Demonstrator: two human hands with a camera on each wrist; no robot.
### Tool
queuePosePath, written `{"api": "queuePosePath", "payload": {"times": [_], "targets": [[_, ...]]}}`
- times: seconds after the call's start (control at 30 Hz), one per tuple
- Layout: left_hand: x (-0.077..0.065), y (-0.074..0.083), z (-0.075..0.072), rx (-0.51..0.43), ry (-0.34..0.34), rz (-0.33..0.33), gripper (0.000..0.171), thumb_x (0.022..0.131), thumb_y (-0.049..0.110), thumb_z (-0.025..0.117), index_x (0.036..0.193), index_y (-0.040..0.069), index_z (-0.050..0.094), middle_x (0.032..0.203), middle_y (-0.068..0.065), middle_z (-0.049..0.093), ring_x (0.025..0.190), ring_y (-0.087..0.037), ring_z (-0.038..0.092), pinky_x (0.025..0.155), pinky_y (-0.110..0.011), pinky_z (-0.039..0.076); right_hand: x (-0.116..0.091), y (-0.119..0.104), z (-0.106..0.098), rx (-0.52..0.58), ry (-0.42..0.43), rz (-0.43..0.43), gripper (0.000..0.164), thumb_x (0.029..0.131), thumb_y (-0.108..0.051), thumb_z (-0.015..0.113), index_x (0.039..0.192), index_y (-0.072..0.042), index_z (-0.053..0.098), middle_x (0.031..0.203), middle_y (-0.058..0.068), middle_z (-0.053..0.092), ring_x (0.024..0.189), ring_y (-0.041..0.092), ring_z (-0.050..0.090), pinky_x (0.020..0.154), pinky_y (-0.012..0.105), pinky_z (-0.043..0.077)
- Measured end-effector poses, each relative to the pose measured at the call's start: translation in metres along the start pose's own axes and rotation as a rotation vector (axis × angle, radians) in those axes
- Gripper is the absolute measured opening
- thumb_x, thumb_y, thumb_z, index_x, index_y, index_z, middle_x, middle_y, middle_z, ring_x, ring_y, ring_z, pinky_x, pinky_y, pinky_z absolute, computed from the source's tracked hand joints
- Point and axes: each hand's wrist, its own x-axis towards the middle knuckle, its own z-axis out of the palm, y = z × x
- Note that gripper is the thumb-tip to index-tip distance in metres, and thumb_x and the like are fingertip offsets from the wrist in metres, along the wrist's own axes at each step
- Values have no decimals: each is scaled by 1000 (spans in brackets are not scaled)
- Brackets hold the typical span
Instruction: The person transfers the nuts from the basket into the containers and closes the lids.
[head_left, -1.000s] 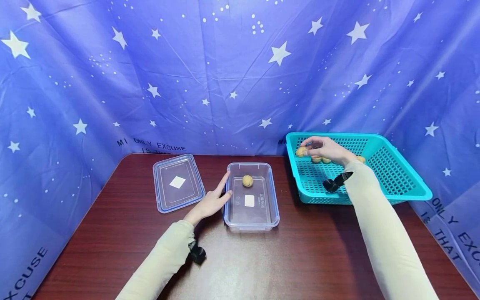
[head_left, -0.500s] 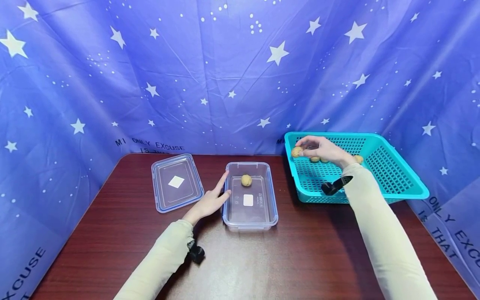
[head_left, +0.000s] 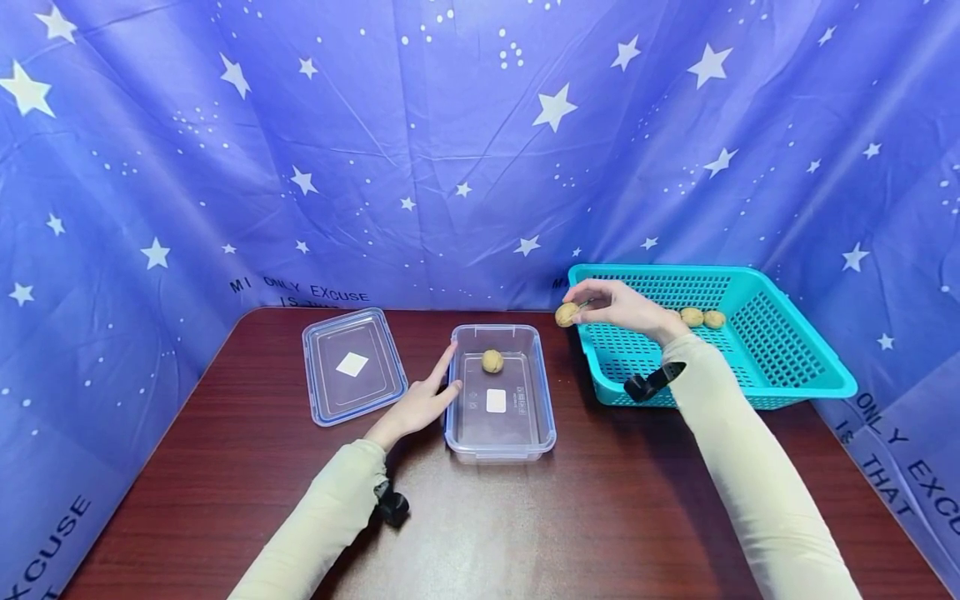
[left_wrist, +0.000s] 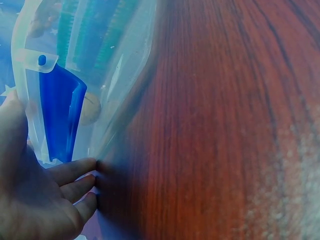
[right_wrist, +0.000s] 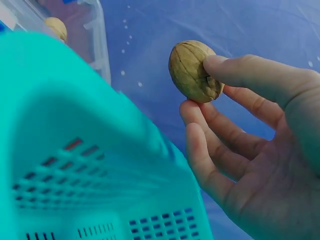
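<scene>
My right hand (head_left: 626,309) pinches a walnut (right_wrist: 194,71) between thumb and fingers, just past the left rim of the turquoise basket (head_left: 780,350). Another walnut (head_left: 492,361) lies toward the back of the clear plastic box (head_left: 498,433), which stands open on the table. At the box's left side, my left hand (head_left: 420,408) touches the wall with its fingers extended. The left wrist view shows that hand beside the box's blue clip (left_wrist: 62,110), fingertips against the lower wall. Inside the basket, several walnuts (head_left: 692,317) sit near the back, one partly hidden by the right wrist.
A clear lid (head_left: 356,392) with a blue seal and a white label lies left of the box. The dark red wooden table (head_left: 480,525) meets a blue star-patterned cloth (head_left: 450,150) at the back and both sides.
My right hand has lifted the walnut and moved left with it, from inside the basket to over its left rim. More walnuts show behind it. The left hand stays at the box.
</scene>
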Motion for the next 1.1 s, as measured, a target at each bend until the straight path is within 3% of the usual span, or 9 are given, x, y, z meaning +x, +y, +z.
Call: {"api": "queuePosePath", "payload": {"times": [0.27, 0.53, 1.1], "targets": [[0, 1, 0, 1, -2, 2, 67, 102, 35, 46, 156, 35, 6, 141, -27, 43, 116, -46, 52, 98, -57, 39, 6, -7, 19, -5, -31, -28, 32, 91, -11, 68, 121, -6, 60, 116, 13, 61, 108, 29, 56, 93, 44, 44], [1, 1, 0, -3, -1, 11, 67, 102, 33, 46, 156, 35, 7, 139, -27, 45, 116, -45, 53, 98, -56, 39, 12, -14, 40, 20, -92, -107, 34, 90, -2, 67, 121, 4, 58, 115, 15, 62, 103, 29, 58, 87, 33, 49], [-1, 5, -2, -2, 9, 16, 68, 101, 32, 48, 157, 27, 10, 141, -28, 42, 118, -45, 50, 99, -56, 38, 24, -11, 84, 2, -195, -153, 29, 88, -3, 67, 116, 3, 61, 107, 12, 65, 90, 24, 60, 80, 35, 50]]}}
